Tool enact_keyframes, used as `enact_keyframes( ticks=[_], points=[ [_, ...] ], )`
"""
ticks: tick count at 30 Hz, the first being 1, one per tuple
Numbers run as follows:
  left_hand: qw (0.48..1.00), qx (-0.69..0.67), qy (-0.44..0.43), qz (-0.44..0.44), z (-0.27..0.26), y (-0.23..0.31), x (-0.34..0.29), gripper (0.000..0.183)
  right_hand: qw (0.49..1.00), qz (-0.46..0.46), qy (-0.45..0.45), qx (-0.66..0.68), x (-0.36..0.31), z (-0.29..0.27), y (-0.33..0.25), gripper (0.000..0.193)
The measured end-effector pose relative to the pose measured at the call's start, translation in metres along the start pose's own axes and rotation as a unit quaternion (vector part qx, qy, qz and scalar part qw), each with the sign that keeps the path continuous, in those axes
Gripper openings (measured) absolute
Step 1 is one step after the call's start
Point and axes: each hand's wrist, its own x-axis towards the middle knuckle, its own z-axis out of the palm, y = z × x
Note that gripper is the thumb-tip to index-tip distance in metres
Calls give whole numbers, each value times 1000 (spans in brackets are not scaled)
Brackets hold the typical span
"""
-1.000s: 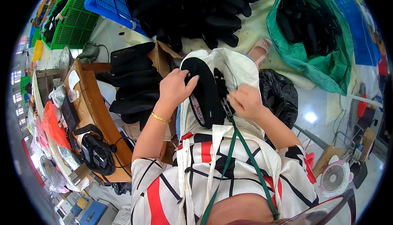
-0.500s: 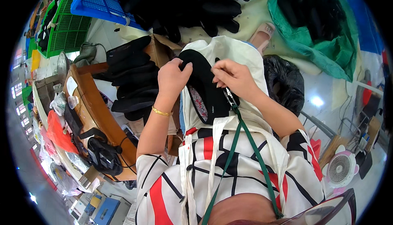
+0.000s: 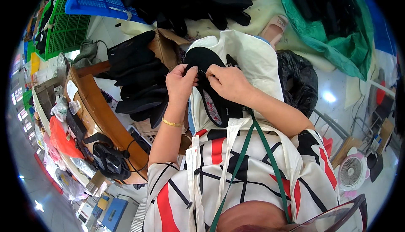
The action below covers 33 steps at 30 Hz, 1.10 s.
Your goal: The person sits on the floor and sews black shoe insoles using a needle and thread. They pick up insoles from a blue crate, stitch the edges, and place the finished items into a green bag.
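Note:
A black cloth slipper [image 3: 205, 56] with a flowered lining lies on the white apron [image 3: 259, 69] over my lap. My left hand [image 3: 180, 83] grips its edge on the left side, thumb and fingers pressed together. Close beside it, my right hand [image 3: 230, 82] is closed in a pinch at the rim of the slipper's opening; what it pinches is too small to make out. A small dark object [image 3: 231, 60] shows on the apron just beyond my right hand. The green lanyard [image 3: 262, 141] round my neck runs down under my right forearm, which hides its end.
Stacked black slippers [image 3: 139, 76] sit left beside a cardboard box [image 3: 164, 48]. More black pieces [image 3: 190, 0] heap ahead, near a blue crate [image 3: 95, 0]. To the right are a green sack [image 3: 325, 55], a black plastic bag [image 3: 297, 84] and a pink slipper [image 3: 275, 28].
My right hand has moved left across the slipper, closer to my left hand, and now pinches at its rim. Metal snips on the lanyard, seen before, are now hidden by my forearm.

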Motion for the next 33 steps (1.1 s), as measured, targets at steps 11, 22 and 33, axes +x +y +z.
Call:
enact_keyframes(
  ticks=[11,22,33],
  points=[
    [1000,10,11,9,0,0,-3,19,998,13,-21,-50,2,2,-4,12],
    [996,34,-50,-67,-11,15,3,22,979,-51,-7,-199,-6,16,-12,13],
    [989,6,-111,-101,-13,25,5,19,963,-123,68,-229,-8,17,-4,12]
  ],
)
